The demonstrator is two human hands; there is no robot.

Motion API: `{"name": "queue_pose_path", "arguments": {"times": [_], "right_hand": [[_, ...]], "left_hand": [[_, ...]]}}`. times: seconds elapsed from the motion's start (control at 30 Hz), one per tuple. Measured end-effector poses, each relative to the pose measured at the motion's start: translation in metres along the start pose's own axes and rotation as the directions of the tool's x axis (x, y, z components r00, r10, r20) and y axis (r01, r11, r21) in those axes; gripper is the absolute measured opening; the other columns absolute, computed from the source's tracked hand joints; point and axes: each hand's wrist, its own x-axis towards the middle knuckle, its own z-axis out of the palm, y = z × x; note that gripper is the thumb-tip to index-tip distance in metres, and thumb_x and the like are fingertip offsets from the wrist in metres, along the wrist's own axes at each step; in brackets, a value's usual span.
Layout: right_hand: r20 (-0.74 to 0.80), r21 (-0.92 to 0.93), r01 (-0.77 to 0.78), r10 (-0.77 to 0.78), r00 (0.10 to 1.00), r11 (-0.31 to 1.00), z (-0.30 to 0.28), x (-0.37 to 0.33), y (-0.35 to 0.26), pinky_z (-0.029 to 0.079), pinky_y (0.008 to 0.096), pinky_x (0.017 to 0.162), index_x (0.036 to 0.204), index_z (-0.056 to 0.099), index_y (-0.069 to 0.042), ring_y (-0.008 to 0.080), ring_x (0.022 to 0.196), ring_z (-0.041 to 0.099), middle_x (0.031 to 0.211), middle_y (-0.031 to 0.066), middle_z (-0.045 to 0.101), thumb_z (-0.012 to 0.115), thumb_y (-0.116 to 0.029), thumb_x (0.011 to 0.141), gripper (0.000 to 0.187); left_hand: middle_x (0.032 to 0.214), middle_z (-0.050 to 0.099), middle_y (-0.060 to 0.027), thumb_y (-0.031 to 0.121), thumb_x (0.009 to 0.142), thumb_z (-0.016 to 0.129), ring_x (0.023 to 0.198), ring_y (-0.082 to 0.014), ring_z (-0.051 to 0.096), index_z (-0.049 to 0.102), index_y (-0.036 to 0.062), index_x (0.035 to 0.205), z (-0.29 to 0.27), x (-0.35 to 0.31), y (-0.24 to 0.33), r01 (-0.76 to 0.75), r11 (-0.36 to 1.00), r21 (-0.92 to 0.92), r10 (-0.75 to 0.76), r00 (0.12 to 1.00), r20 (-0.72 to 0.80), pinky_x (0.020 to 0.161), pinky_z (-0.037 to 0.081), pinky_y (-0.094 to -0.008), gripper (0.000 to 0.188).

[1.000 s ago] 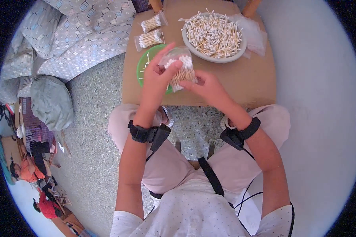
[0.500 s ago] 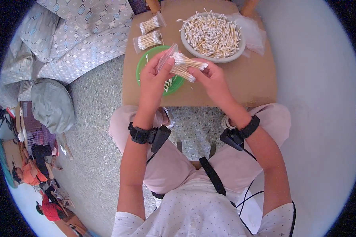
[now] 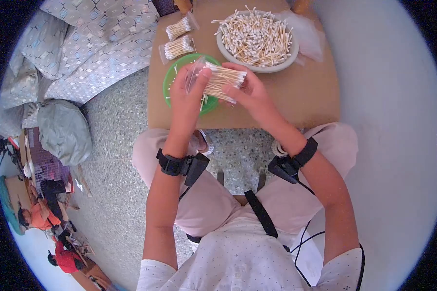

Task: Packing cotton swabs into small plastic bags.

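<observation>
A bundle of cotton swabs (image 3: pixel 223 81) with white tips and pale sticks is held between my two hands above the table's near part. My left hand (image 3: pixel 189 89) grips its left end along with a clear plastic bag (image 3: pixel 195 73), thumb on top. My right hand (image 3: pixel 247 89) closes round the right end, its thumb pressing on the sticks. How far the swabs reach into the bag I cannot tell. Beneath my left hand stands a green bowl (image 3: pixel 167 80) with some loose swabs, partly hidden.
A pale bowl (image 3: pixel 295 54) heaped with swabs stands at the back of the brown table (image 3: pixel 296 104). Clear bags (image 3: pixel 310 39) lie right of it. Two filled swab packs (image 3: pixel 178 48) lie at the back left. Patterned cloth (image 3: pixel 107 53) hangs at the left; two people sit far left.
The swab bundle has turned flatter and looks more evenly lined up. Both hands have shifted slightly left, and the right thumb has slid along the sticks.
</observation>
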Motion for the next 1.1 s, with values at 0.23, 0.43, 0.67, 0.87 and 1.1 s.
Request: {"name": "queue_pose_path", "arguments": {"times": [0.23,0.43,0.67,0.87,1.1], "right_hand": [[0.021,-0.132,0.097,-0.095,0.995,0.986,-0.011,0.007,0.005,0.052,0.0286,0.081,0.123,0.046,-0.002,0.0154,0.099,0.058,0.113,0.0088,0.056,0.064,-0.009,0.085,0.043],[-0.001,-0.163,-0.044,0.045,0.999,0.986,-0.014,0.006,-0.008,0.052,0.0277,0.074,0.117,0.051,-0.003,0.0128,0.088,0.060,0.102,0.0051,0.061,0.064,-0.013,0.086,0.035],[0.076,-0.274,0.100,-0.082,0.994,0.956,-0.010,0.006,-0.016,0.048,0.0286,0.078,0.116,0.054,-0.006,0.0125,0.089,0.058,0.103,0.0037,0.062,0.068,-0.023,0.083,0.040],[0.008,-0.445,0.246,-0.271,0.963,0.861,-0.008,0.002,-0.023,0.044,0.0302,0.079,0.103,0.061,-0.006,0.0138,0.088,0.057,0.098,0.0027,0.063,0.070,-0.023,0.080,0.030],[0.038,-0.492,0.345,-0.376,0.926,0.799,-0.011,0.002,-0.025,0.045,0.0265,0.072,0.092,0.062,-0.004,0.0119,0.080,0.057,0.091,0.0035,0.063,0.066,-0.013,0.082,0.014]], "left_hand": [[0.094,0.061,-0.0025,0.023,0.090,0.060,0.086,-0.0084,0.055,0.056,0.0028,0.107,0.005,-0.003,0.001,-0.024,1.000,0.009,0.024,0.999,0.022,0.077,0.044,-0.0238,0.026],[0.102,0.062,-0.0040,0.022,0.093,0.055,0.091,-0.0095,0.056,0.059,0.0004,0.114,0.003,0.000,-0.002,-0.016,0.998,-0.055,0.016,1.000,0.002,0.081,0.044,-0.0237,0.030],[0.104,0.064,-0.0044,0.018,0.094,0.053,0.096,-0.0100,0.057,0.062,-0.0005,0.109,-0.001,0.002,-0.007,-0.027,0.993,-0.112,0.023,0.999,-0.037,0.084,0.045,-0.0240,0.026],[0.094,0.064,-0.0027,0.017,0.091,0.057,0.089,-0.0093,0.057,0.064,-0.0003,0.103,0.000,-0.005,0.002,0.040,0.989,0.139,-0.068,0.977,0.204,0.080,0.044,-0.0241,0.022],[0.090,0.064,-0.0033,0.016,0.087,0.062,0.085,-0.0112,0.058,0.065,0.0019,0.098,0.007,-0.006,-0.003,-0.158,0.966,0.206,0.112,0.970,0.216,0.078,0.044,-0.0257,0.018]]}}
